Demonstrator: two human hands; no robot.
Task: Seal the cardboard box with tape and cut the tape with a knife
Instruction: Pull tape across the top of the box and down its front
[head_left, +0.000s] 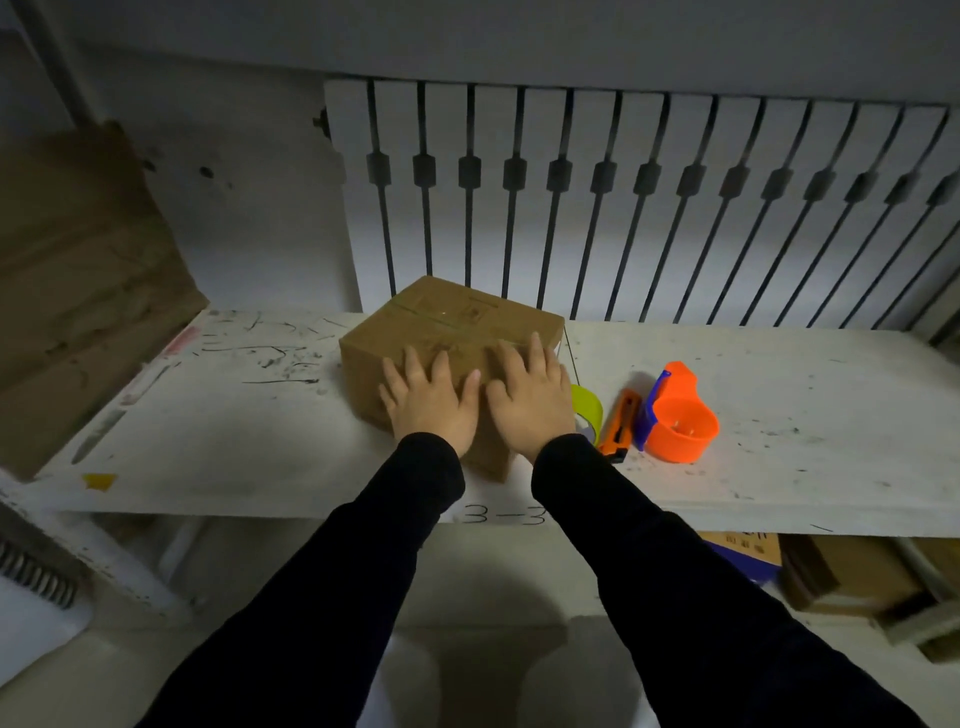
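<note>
A brown cardboard box stands on the white shelf, its flaps down. My left hand and my right hand lie flat side by side on the box's near top edge, fingers spread, holding nothing. Right of the box a yellow-green tape roll peeks out from behind my right hand. Beside it lies an orange utility knife, then an orange and blue tape dispenser.
A white radiator lines the wall behind the shelf. A large brown cardboard sheet leans at the left. More boxes sit under the shelf at the right. The shelf edge reads "3-3".
</note>
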